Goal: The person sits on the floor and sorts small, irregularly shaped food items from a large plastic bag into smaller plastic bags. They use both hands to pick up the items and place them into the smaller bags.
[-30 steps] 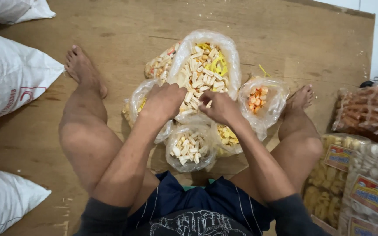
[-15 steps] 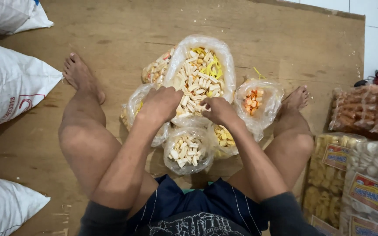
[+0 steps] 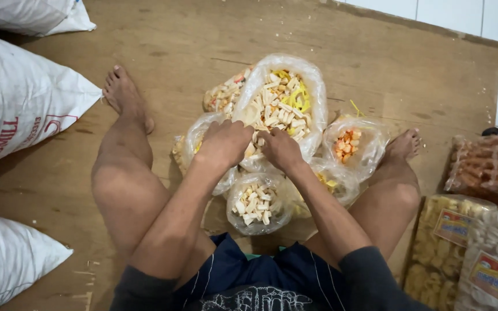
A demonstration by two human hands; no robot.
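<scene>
Since the earlier picture both hands have stayed at the near rim of the big bag, and the view has only drifted a little, so the bags sit slightly lower and more to the left in it.

The wooden floor lies under everything. Well off to the left of the left hand lie white sacks, one with red lettering. Well off to the right of the right hand stand packed snack bags, some with labels.

The big bag is clear plastic, open at the top, and lies just beyond both hands. Its long axis runs away from the person, mouth end toward the hands and closed end pointing at the far edge of the floor. It is full of pale stick-shaped crackers with a clump of yellow ones near the far right side.

The left hand is curled, knuckles up, gripping the bag's near rim. The right hand rests just beside it, fingers bent and pressed into the same rim, touching the crackers; whether it pinches plastic or crackers cannot be told.

Right of the right hand sits a smaller bag with orange pieces. Just nearer than both hands, between the legs, sits a small bag of white pieces.
</scene>
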